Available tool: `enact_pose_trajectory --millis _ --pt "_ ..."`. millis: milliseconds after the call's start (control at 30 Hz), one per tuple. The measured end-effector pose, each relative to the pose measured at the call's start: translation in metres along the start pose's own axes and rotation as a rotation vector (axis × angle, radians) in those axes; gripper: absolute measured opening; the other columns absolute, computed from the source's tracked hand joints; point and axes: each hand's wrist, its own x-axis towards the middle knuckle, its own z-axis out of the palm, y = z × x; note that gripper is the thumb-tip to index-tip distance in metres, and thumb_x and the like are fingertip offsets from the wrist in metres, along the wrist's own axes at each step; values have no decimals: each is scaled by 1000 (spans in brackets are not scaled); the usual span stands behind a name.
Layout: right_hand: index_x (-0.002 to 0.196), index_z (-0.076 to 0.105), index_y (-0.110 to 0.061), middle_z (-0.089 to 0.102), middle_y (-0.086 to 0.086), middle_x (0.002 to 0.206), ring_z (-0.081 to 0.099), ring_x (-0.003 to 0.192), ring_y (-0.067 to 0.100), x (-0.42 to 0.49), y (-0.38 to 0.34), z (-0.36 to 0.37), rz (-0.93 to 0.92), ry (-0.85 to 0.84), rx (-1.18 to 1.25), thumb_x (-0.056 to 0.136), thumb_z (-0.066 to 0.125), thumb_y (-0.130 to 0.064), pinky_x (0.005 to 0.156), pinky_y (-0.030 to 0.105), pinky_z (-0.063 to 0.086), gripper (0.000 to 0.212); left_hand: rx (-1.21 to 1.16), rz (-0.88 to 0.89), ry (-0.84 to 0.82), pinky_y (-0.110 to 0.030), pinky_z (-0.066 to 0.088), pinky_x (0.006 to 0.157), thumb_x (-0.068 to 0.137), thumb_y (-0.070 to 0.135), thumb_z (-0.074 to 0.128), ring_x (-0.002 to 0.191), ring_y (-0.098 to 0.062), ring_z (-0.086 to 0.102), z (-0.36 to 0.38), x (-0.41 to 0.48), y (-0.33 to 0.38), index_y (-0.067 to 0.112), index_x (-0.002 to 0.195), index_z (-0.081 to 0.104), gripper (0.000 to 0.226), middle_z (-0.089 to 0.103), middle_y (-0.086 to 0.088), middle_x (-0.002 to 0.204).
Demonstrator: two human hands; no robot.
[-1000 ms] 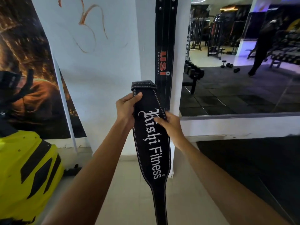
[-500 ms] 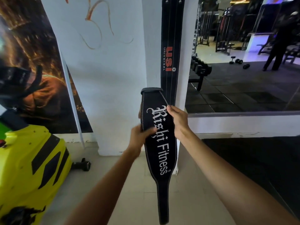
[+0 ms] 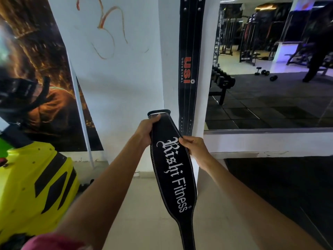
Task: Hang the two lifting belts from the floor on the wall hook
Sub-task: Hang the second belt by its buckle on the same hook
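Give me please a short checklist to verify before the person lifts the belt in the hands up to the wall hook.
1. Both hands hold the Rishi Fitness belt: ok; left hand near the folded top, right hand on the edge.
2. Folded top end faces upward: ok.
3. Wall hook in sight: cannot tell; it is above the frame.
4. USI Universal belt already hangs on the pillar: ok.
5. Path upward beside the hanging belt is free: ok.
6. Lower tail clear of the floor: cannot tell; it leaves the frame.
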Motion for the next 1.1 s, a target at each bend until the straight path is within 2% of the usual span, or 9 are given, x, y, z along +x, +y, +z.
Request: enact_pose_trajectory --millis 67,133,267,500,600,733,867,967,1100 --pt "101 65 -17 68 2 101 63 95 18 0 -13 -7 63 -70 2 95 35 -44 88 39 49 41 -38 106 -33 -38 59 74 88 16 60 86 -29 67 6 -4 -3 -2 110 61 28 66 -21 108" --pt "109 61 -22 63 4 115 58 108 22 11 -31 -10 118 -79 58 89 15 -64 95 41 43 66 -22 212 -146 -41 57 81 86 8 60 91 -31 67 13 -9 -4 3 110 65 24 65 -21 110" --pt "118 63 -16 61 14 127 53 122 30 44 -76 0 88 -70 110 68 15 -86 109 53 34 98 120 315 -293 -47 50 93 78 1 64 101 -38 63 21 -16 1 2 107 68 29 66 -22 111" --pt "120 58 -4 58 16 130 53 122 30 64 -120 8 43 26 145 77 67 -44 109 46 38 59 358 356 -280 -40 55 83 81 -2 64 94 -29 67 20 -26 10 2 105 66 24 72 -11 99" --pt "119 61 -4 61 14 128 53 121 29 66 -106 13 14 103 113 86 63 -26 109 48 37 40 512 242 -300 -36 53 85 81 6 67 99 -24 66 16 -27 25 10 104 66 23 71 -7 105" --pt "129 52 -5 54 11 137 47 129 28 65 -94 10 -20 90 118 82 65 -27 111 51 32 53 673 109 -381 -36 50 92 79 18 72 106 -19 64 2 -29 47 15 117 62 39 69 -4 111" --pt "117 60 -8 63 10 120 57 115 25 48 -99 11 -59 -3 89 92 53 -13 103 42 40 27 387 341 -265 -37 51 87 86 33 63 104 -18 64 17 -27 63 17 108 67 28 71 -1 107" --pt "113 61 -13 66 6 112 61 107 22 40 -106 18 -108 -78 36 92 54 -22 95 39 45 24 236 505 -74 -29 54 69 95 20 51 87 -22 65 34 -26 74 8 104 65 21 70 -5 92" --pt "92 61 -25 67 -2 93 65 95 21 39 -123 23 -237 -18 -63 93 50 -33 91 42 51 14 233 608 -100 -24 54 63 91 6 55 77 -16 70 40 -26 68 7 101 67 16 73 -1 83"
